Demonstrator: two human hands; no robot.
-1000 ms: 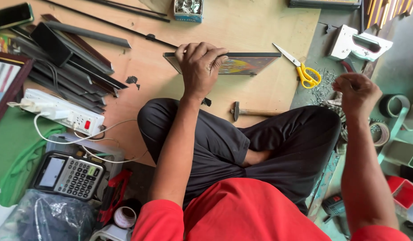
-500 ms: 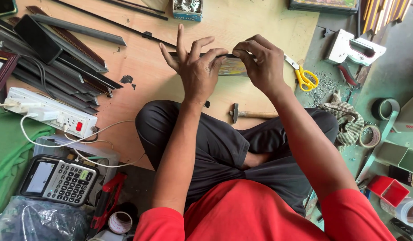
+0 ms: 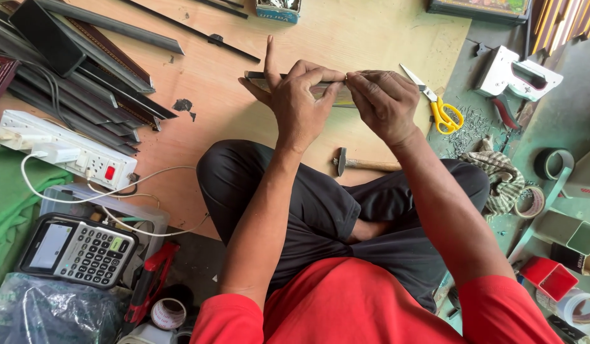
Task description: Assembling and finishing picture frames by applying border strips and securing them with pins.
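- The person sits cross-legged on the floor in a red shirt and dark trousers, in front of a big plywood board (image 3: pixel 371 38).
- The left hand (image 3: pixel 298 102) rests on a small picture frame (image 3: pixel 256 76) that lies flat on the board. Its first finger points straight up and away. Its thumb and the other fingers bend over the frame's near edge and press on it.
- The right hand (image 3: pixel 384 105) is just beside the left hand, touching it at the fingertips. Its fingers are curled in tight and pinch at the frame's edge. Something very small may be between them, but it is too tiny to tell.
- The frame lies on the board straight ahead of the person's knees. Most of it is hidden under the two hands.
- A hammer (image 3: pixel 362 164) lies on the board near the person's leg, under the right wrist.
- Scissors with yellow handles (image 3: pixel 438 108) lie open just to the right of the right hand.
- A white staple gun (image 3: pixel 515 73) sits farther right, with small nails scattered near it.
- Long dark frame strips (image 3: pixel 84 70) are piled at the left.
- A white power strip (image 3: pixel 65 150) lies below them, and a calculator (image 3: pixel 78 251) sits near the bottom left.
- Rolls of tape (image 3: pixel 553 162) lie at the right.
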